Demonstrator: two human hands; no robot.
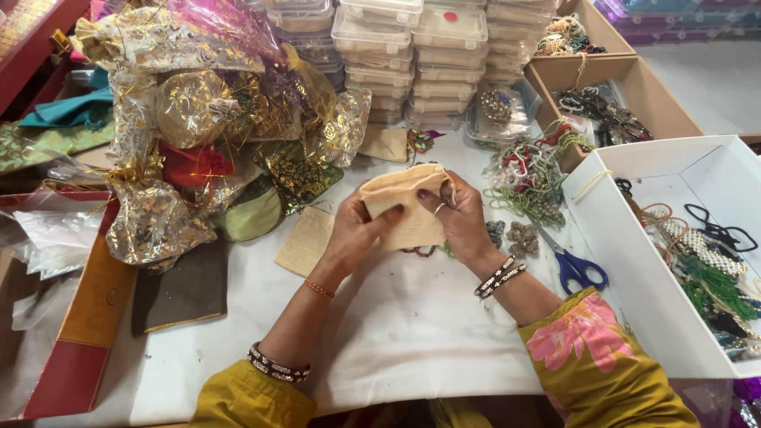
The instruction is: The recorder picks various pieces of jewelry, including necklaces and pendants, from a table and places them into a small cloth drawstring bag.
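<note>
Both hands, left hand [354,230] and right hand [458,214], pinch the small cream fabric drawstring pouch [404,208] above the white cloth-covered table [412,333], mouth apparently being worked open, nothing visibly inside yet, blue-handled scissors [577,268] unused nearby.

On your worktop [412,317], covered in white cloth, blue-handled scissors [577,268] lay just beside a white box [634,261] holding green beads and pearl strings. Behind it you had brown cardboard trays [634,79] of jewellery, and stacks of clear plastic containers [412,55] stood at the back. To your left, a heap of gold-printed cellophane pouches [206,119] rose near a flat tan pouch [305,240] and a dark brown pouch [184,289]. Tangled bead strings [527,178] lay near the scissors.
</note>
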